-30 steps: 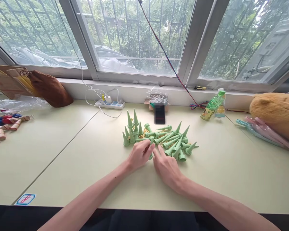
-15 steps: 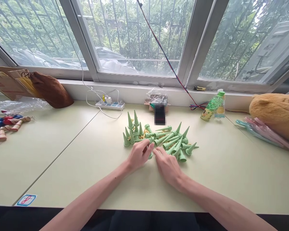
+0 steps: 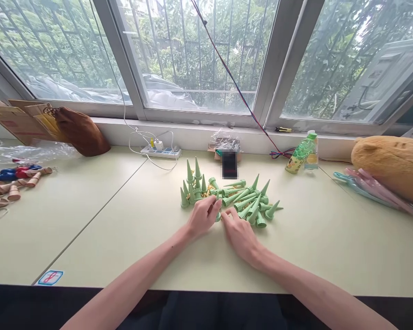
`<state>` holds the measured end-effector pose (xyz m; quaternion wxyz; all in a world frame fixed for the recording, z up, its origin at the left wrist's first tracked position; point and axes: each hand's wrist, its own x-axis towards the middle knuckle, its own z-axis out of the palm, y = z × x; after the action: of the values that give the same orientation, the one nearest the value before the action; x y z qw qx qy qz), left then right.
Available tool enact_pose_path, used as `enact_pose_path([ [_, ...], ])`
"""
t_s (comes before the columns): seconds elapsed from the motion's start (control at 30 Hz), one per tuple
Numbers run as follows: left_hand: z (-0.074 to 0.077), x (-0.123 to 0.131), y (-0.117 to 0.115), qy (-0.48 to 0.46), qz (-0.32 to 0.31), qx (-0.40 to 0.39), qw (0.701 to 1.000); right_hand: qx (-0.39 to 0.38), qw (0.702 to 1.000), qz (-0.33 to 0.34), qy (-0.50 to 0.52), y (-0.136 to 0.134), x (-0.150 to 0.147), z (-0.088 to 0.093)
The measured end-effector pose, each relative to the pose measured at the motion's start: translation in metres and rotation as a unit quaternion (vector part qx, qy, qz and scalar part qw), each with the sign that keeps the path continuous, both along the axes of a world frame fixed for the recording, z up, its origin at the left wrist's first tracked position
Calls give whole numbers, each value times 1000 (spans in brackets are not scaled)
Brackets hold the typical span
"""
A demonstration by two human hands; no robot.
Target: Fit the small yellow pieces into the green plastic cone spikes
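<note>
Several pale green plastic cone spikes [image 3: 242, 201] lie in a pile on the light table [image 3: 124, 220], and a few stand upright at the pile's left [image 3: 192, 183]. My left hand [image 3: 203, 217] sits at the near edge of the pile with its fingers curled round one green spike [image 3: 218, 215]. My right hand [image 3: 239, 233] lies just right of it, fingertips bent and touching the same spike's end. Small yellow bits show among the spikes.
A white power strip [image 3: 160, 151] and a dark phone [image 3: 229, 164] stand behind the pile. A green bottle [image 3: 300, 155] and an orange plush [image 3: 392, 162] are at right. A brown pouch [image 3: 79, 132] and wooden toys [image 3: 10, 183] are at left.
The view has shifted slightly left and up. Both hands stay at the pile's near edge, with the left fingers closing further round the spike.
</note>
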<state>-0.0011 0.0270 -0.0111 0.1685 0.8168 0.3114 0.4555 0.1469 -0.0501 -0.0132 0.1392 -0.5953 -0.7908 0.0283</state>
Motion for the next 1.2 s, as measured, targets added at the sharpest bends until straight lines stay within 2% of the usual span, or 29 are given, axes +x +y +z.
enact_pose_path([
  [0.37,-2,5,0,-11,1,20,1000,50,998,-8,27,5,0,-13],
  [0.93,-9,11,-4,28,-16,69,997,88,995,-12,47,7,5,-19],
  [1.2,-8,10,1,11,-14,62,998,141,977,9,159,11,8,-22],
])
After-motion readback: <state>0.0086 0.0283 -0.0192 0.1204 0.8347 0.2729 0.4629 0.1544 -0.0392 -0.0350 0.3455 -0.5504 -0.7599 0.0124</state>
